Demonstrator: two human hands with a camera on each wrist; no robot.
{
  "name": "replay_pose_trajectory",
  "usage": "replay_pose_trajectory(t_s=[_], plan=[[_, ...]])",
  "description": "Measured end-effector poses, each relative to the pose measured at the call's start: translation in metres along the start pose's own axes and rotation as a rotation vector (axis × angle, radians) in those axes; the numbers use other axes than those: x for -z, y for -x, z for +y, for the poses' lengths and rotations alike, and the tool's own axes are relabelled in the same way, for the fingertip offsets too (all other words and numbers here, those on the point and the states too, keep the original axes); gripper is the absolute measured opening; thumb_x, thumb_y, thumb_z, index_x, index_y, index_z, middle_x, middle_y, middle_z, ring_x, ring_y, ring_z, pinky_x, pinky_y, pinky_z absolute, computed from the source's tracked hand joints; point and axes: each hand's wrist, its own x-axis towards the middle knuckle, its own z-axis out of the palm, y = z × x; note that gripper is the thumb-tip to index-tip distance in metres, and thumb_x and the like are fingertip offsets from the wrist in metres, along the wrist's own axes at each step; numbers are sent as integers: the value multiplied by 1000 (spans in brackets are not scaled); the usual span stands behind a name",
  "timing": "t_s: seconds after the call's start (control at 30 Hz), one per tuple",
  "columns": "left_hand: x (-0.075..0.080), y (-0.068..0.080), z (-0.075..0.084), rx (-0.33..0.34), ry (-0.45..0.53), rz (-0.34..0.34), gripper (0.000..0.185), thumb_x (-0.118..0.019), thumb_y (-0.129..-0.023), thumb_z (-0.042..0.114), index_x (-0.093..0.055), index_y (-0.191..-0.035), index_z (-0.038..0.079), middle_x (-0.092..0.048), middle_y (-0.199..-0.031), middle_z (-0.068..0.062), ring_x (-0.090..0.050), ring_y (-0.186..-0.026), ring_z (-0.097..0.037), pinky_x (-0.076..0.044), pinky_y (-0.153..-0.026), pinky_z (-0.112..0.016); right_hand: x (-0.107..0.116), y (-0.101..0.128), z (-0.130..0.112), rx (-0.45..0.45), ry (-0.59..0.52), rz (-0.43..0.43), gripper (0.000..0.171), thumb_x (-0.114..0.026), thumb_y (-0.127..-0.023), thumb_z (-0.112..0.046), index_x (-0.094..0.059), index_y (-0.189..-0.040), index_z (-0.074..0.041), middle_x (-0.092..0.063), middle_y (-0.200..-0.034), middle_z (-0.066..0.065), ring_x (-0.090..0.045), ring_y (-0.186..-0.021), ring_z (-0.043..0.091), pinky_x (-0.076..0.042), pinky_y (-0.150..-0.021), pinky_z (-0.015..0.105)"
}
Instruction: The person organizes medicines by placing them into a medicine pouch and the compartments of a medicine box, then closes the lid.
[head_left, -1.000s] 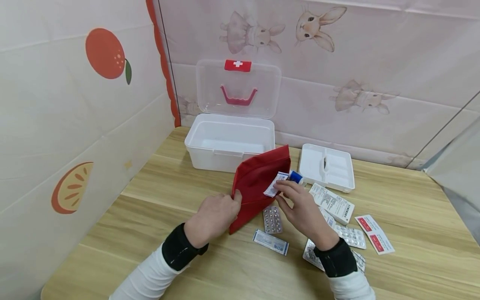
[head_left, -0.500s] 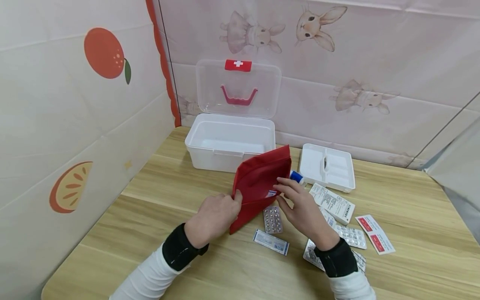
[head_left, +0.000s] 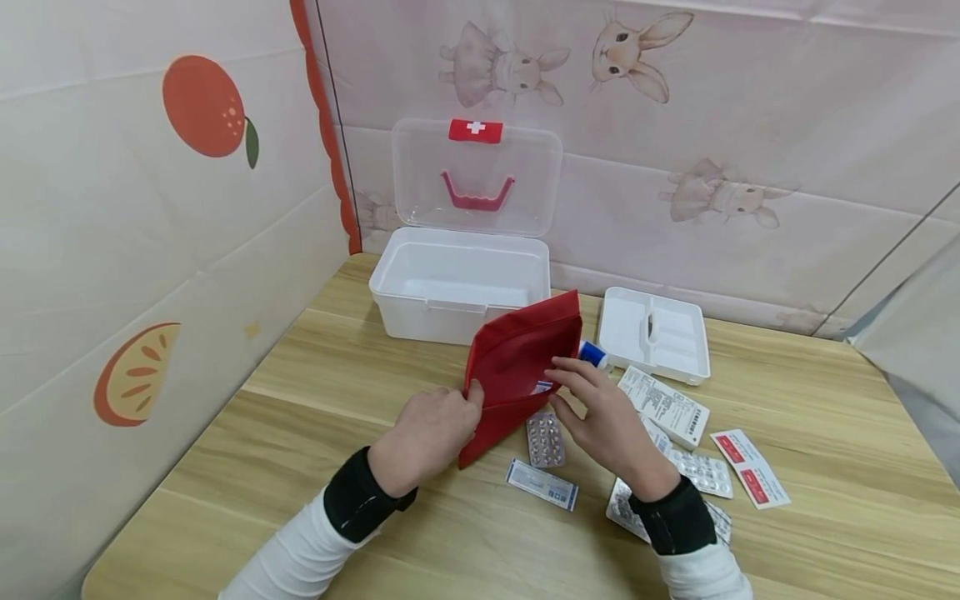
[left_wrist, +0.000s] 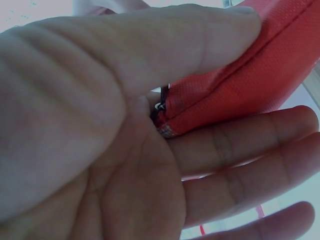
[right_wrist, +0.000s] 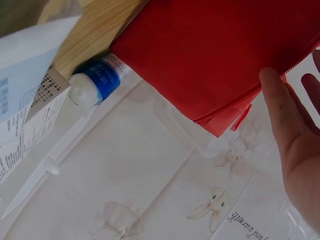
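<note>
My left hand grips the left edge of a red zippered pouch, thumb on one side and fingers on the other, as the left wrist view shows. The pouch is tilted with its mouth spread. Inside it a corner of a small white-and-blue packet shows; the rest is hidden. At the right side of the mouth, my right hand has its fingers spread and holds nothing. Its thumb touches the zip edge in the right wrist view. Below lie a blister pack and another white-and-blue packet.
An open white first-aid box stands behind the pouch. To the right are a divided tray, a blue-labelled bottle, a printed carton, more blister packs and a red-and-white card. Patterned cloth walls border the table.
The white-and-blue packet has left my right fingers and slid down into the pouch, where only a bit shows. My left hand and the pouch have hardly moved.
</note>
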Motion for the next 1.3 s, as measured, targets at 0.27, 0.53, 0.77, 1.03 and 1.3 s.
replay_pose_trajectory(t_s=[0.27,0.53,0.77,1.03,1.3], plan=[[0,0,0,4,2,-4,56,-85,-78,19,-62,-124,-5,-61,-69,-8,-56,-56,-16,-54,-50,-25,3,0,-1,12,33,32,42,-82,-79,-2,-68,-118,-2,-64,-124,15,-65,-110,30,-58,-84,41],[0,0,0,10,8,-7,56,-85,-79,19,-62,-124,-5,-61,-70,-8,-55,-56,-16,-54,-51,-25,11,1,-3,-3,55,41,34,-83,-78,-4,-71,-110,-4,-66,-112,10,-66,-98,24,-60,-77,37],[1,0,0,23,19,-14,56,-84,-79,19,-62,-124,-5,-61,-70,-9,-54,-56,-16,-53,-49,-25,32,3,-9,-151,92,-127,15,-81,-81,-7,-71,-91,-12,-62,-81,-4,-55,-71,10,-50,-59,23],[2,1,1,24,12,-12,52,-82,-82,20,-62,-123,-6,-59,-68,-8,-55,-56,-16,-53,-49,-25,31,7,-11,-381,151,-571,21,-78,-84,-11,-73,-105,-10,-67,-87,1,-60,-76,16,-52,-65,30],[2,1,1,20,13,4,53,-83,-81,21,-62,-123,-6,-59,-67,-8,-56,-56,-17,-54,-50,-26,-1,14,-4,-418,169,-649,51,-78,-85,-19,-64,-134,-18,-65,-100,9,-56,-76,18,-53,-61,32]])
